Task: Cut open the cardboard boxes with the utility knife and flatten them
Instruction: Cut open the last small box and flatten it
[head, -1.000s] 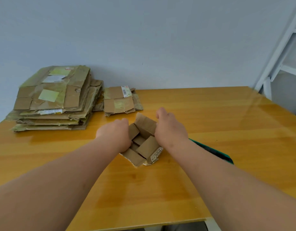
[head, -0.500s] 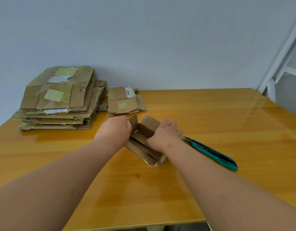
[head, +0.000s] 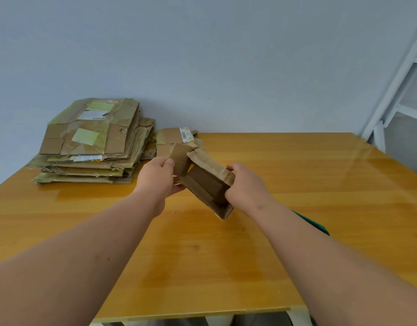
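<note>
Gleaming wooden table (head: 285, 165), pale wall (head: 226, 55).

Small brown cardboard box (head: 204, 182), opened and partly collapsed, held clear above the bench between both hands. It lies tilted, long axis running from far left to near right; the inner walls show, a flap stands up at the left end, and the far wall's top edge is torn and ragged.

Flattened brown cardboard boxes, tall stack (head: 92, 142), far left of the bench near the wall; pale labels and tape on the top sheet.

Smaller flattened brown box with barcode label (head: 175, 140), flat, just right of the stack.

Green utility knife (head: 314, 223), flat on the bench, mostly hidden behind the right forearm.
</note>
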Demonstrator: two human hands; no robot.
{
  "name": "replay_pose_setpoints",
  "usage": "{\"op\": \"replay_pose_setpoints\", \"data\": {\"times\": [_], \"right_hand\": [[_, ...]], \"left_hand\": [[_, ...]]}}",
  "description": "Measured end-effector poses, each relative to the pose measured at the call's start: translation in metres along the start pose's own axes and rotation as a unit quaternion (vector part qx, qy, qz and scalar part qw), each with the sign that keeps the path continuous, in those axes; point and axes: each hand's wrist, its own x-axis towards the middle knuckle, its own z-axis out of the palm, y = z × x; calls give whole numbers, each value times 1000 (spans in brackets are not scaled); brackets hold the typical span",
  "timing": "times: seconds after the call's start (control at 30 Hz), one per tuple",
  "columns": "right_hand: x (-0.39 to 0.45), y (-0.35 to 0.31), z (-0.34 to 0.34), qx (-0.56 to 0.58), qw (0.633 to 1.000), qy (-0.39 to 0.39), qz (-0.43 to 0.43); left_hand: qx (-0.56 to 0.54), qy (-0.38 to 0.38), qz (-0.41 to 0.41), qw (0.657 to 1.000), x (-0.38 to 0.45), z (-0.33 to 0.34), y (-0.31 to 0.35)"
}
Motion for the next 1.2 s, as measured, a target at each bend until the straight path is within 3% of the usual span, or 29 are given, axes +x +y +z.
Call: {"op": "replay_pose_setpoints", "data": {"times": [0.07, 0.17, 0.27, 0.37, 0.43, 0.53, 0.63, 0.73, 0.87, 1.0, 1.2], "right_hand": [[-4, 6, -2, -25, 998, 25, -48], [-9, 12, -2, -103, 984, 71, -128], [-13, 16, 1, -131, 972, 58, -186], [-16, 20, 6, -147, 951, 40, -267], [-19, 28, 9, -176, 927, 39, -328], [-25, 48, 13, -228, 904, 48, -358], [-26, 57, 10, -240, 901, 52, -358], [-23, 56, 5, -245, 913, 13, -326], [-15, 52, -4, -240, 951, -15, -194], [-18, 49, -5, -136, 980, 8, -146], [-19, 41, 3, -35, 996, 42, -69]], "left_hand": [[8, -35, -16, 999, -1, -5, 0], [130, -111, -39, 985, -1, -21, -3], [143, -92, -72, 983, 4, -37, -1], [197, -94, -35, 975, 7, -43, 3], [277, -180, 12, 944, 6, -40, 7], [408, -280, 22, 869, 4, -33, 18], [510, -321, 18, 798, 5, -28, 29], [539, -343, 30, 768, 3, -24, 35], [537, -342, 47, 770, 1, -23, 34], [513, -332, 73, 788, -4, -23, 26], [537, -348, 5, 769, -16, -15, 26]]}}
